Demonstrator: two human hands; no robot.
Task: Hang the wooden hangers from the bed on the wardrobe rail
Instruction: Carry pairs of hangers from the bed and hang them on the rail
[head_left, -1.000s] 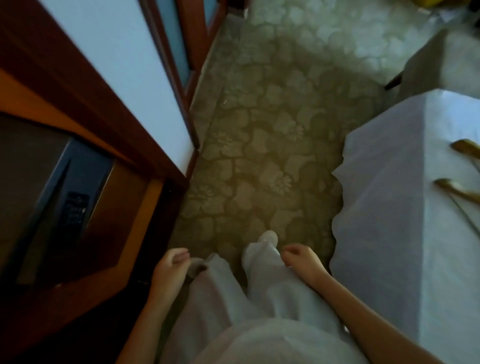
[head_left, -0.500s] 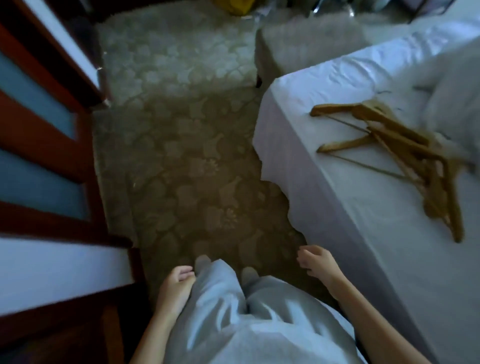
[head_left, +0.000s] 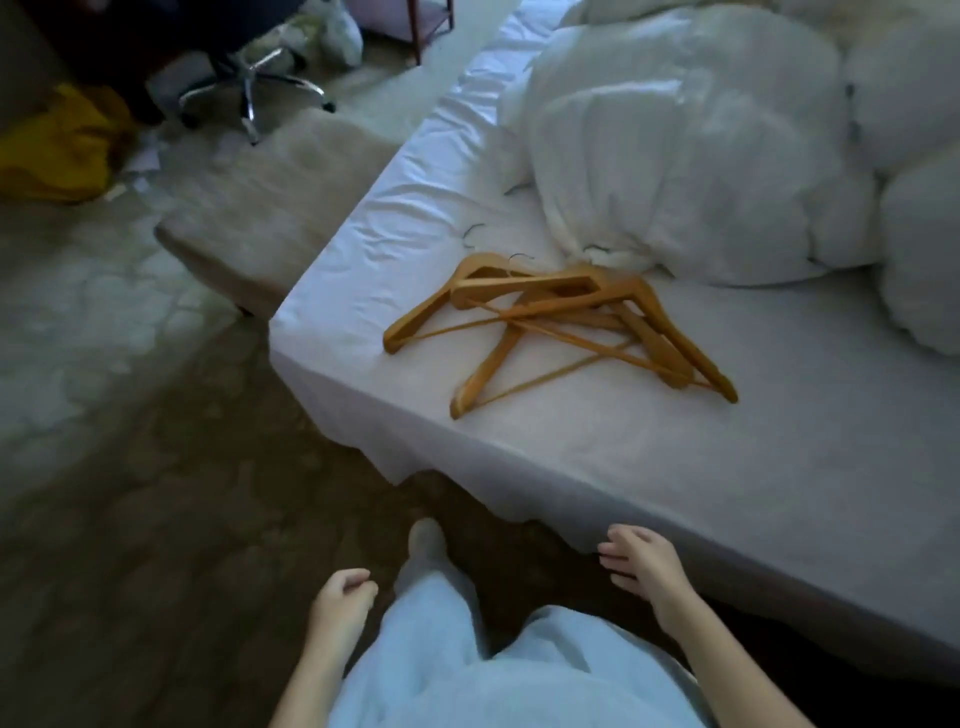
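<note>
Wooden hangers (head_left: 558, 322) tangled in heap on bed (head_left: 675, 467), one o'clock from person. Right hand (head_left: 641, 564) spread, empty; left hand (head_left: 343, 603) loosely curled, empty. Best lift top hanger first, freeing hooks.

The person wears loose, pale blue-grey trousers (head_left: 467, 670) of a soft cloth with some folds. On the one foot that shows there is a light grey sock (head_left: 427, 538). Both forearms are bare, with no sleeves, watch or rings visible.
</note>
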